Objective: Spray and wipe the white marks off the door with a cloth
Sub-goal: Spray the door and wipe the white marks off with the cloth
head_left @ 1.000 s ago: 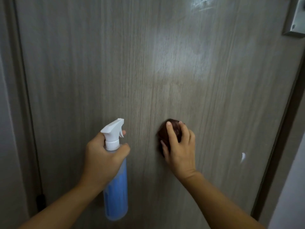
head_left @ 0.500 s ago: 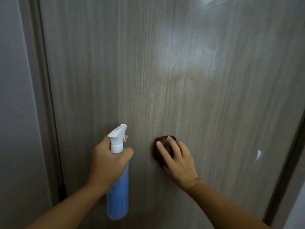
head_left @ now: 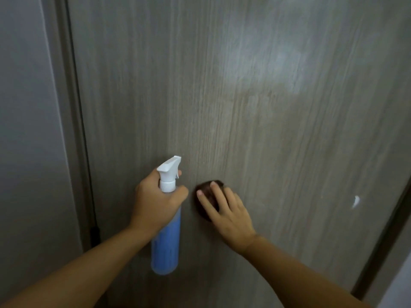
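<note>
Two bare forearms enter from the bottom corners, no sleeves visible up to the frame edge. Left hand (head_left: 156,203) and right hand (head_left: 229,213) wear no gloves, rings, watch or wristbands. Fingernails are short and unpainted. No markings on either arm. Rest of body out of view.

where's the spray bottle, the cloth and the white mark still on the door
spray bottle (head_left: 165,252): head view, on its blue body below the left hand
cloth (head_left: 205,190): head view, dark wad showing above the fingers
white mark (head_left: 355,201): head view, middle of the streak near the door's right edge
</note>
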Available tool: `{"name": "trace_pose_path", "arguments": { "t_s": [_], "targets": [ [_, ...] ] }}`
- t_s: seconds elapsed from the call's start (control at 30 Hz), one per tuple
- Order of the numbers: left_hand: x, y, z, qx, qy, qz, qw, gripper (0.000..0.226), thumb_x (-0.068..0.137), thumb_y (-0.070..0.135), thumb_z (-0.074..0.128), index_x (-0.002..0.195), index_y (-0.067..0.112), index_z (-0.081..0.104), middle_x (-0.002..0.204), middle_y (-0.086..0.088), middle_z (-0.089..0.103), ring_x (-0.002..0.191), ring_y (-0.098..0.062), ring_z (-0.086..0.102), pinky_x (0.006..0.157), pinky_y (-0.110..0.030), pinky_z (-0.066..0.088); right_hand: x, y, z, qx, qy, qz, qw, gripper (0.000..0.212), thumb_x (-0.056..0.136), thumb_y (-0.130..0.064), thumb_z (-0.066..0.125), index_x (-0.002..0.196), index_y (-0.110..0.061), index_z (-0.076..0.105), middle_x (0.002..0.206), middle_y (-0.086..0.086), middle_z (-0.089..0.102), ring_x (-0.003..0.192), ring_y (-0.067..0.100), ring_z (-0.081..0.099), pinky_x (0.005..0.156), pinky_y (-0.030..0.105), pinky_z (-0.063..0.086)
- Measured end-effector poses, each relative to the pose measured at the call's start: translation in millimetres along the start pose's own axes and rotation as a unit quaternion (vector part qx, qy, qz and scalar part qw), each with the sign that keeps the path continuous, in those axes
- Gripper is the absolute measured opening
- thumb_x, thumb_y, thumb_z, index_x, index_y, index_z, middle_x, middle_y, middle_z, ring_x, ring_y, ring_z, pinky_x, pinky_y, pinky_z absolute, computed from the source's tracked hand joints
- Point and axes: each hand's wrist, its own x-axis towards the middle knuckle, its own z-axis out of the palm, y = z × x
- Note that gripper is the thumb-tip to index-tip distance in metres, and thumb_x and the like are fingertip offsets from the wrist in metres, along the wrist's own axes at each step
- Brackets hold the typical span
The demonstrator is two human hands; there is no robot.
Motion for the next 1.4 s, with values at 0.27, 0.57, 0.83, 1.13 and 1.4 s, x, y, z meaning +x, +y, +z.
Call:
{"name": "trace_pose_path", "arguments": {
  "t_s": [0.27,0.57,0.83,1.13,1.4],
  "targets": [
    [-7.3,-0.3,-13.4,0.026,-0.006,-0.034,0.999,0.035,0.067,0.02,0.07,0.101,0.021,0.073,0.082,-0.001,0.074,0.069,-0.02,0.069,0.064,-0.036,0.057,89.4,35.2,-36.7,0.07,0.114,0.197,0.971,0.077,0.085,-0.028,0.078,0.153,-0.015,0.046,0.153,0.028,0.038,0.128,0.047,0.038,0.106,0.057,0.039],
    [-1.1,-3.8,-33.9,0.044,0.02,-0.038,0.998,0.036,0.066,0.02,0.069,0.102,0.019,0.072,0.086,-0.005,0.075,0.073,-0.022,0.069,0.065,-0.033,0.056,64.3,-7.2,-8.4,0.056,0.125,0.106,0.985,0.053,0.101,-0.046,0.055,0.146,-0.017,0.058,0.151,0.023,0.049,0.127,0.045,0.045,0.104,0.052,0.043],
    [-2.2,-2.8,-52.1,0.042,0.019,-0.032,0.998,0.031,0.078,-0.001,0.075,0.104,0.016,0.07,0.073,-0.009,0.068,0.055,-0.004,0.058,0.053,-0.017,0.047,75.1,9.3,-16.1,0.061,0.129,0.048,0.989,0.044,0.099,-0.038,0.062,0.139,-0.019,0.066,0.14,0.023,0.056,0.116,0.045,0.054,0.094,0.05,0.048],
    [3.0,5.8,-75.5,0.032,0.053,-0.029,0.998,0.029,0.077,-0.004,0.074,0.099,0.015,0.071,0.06,0.004,0.061,0.05,-0.002,0.053,0.05,-0.016,0.044,159.9,-11.6,-27.3,0.069,0.234,0.318,0.916,0.05,0.097,-0.04,0.06,0.144,-0.022,0.06,0.148,0.023,0.048,0.125,0.046,0.043,0.103,0.053,0.035],
    [-13.4,-7.5,-83.2,0.041,0.08,-0.075,0.993,0.03,0.075,0.002,0.077,0.097,0.02,0.07,0.068,0.001,0.066,0.054,-0.003,0.059,0.052,-0.015,0.045,125.0,-50.5,-1.5,0.076,0.092,-0.084,0.989,0.041,0.1,-0.04,0.06,0.136,-0.022,0.067,0.137,0.019,0.058,0.117,0.039,0.055,0.087,0.046,0.05]
  ]
}}
